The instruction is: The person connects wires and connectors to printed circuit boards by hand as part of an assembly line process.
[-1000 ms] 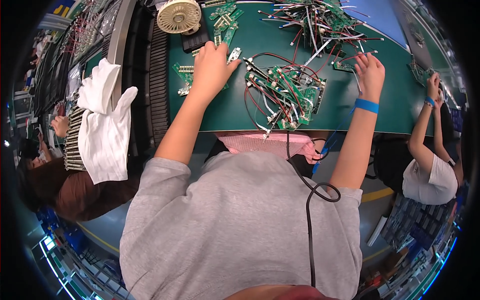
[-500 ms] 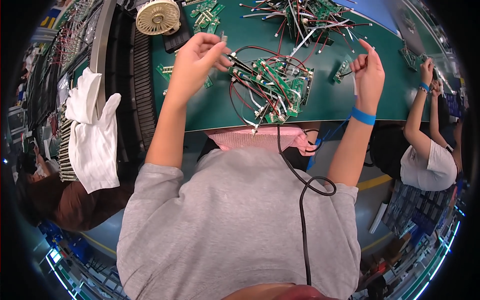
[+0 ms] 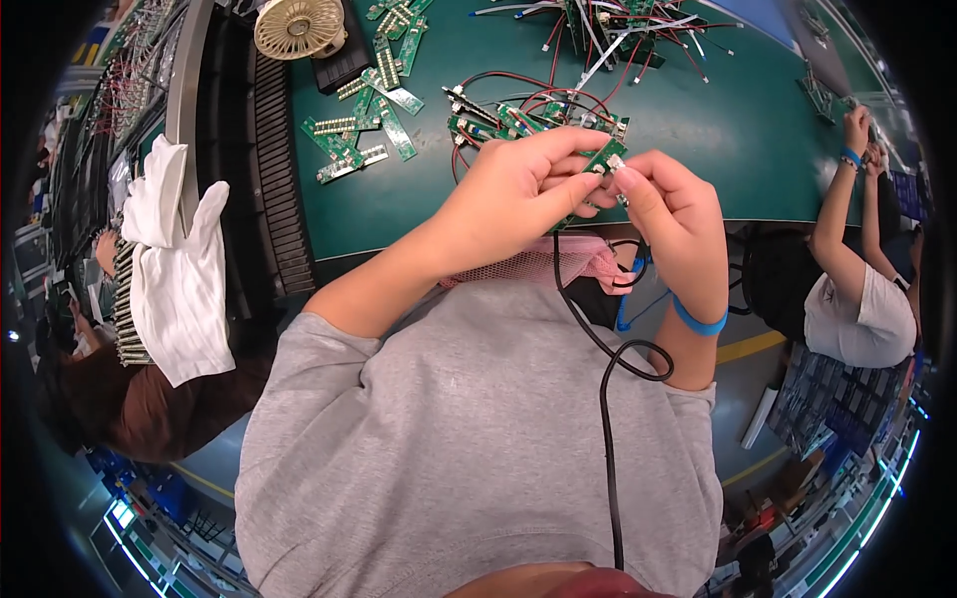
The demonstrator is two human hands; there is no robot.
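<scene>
My left hand [image 3: 523,184] pinches a small green circuit board [image 3: 604,155] between thumb and fingers, above the table's near edge. Close against it, my right hand [image 3: 678,204] has its thumb and index finger closed on a small white connector [image 3: 616,163] at the board's right end. Whether the connector is plugged in, I cannot tell. Just beyond my hands lies a pile of green boards with red and black wires [image 3: 513,115], partly covered by my left hand.
Loose circuit boards [image 3: 364,125] lie on the green table [image 3: 688,120] at left, near a cream fan [image 3: 299,28]. A wired heap [image 3: 623,35] sits at the back. White gloves [image 3: 184,289] hang at left; a black cable [image 3: 606,448] crosses my shirt. Another person [image 3: 857,309] works at right.
My left hand has come right and nearer, and my right hand has moved left and nearer, so they meet at the board. The single board at the table's right has left its spot.
</scene>
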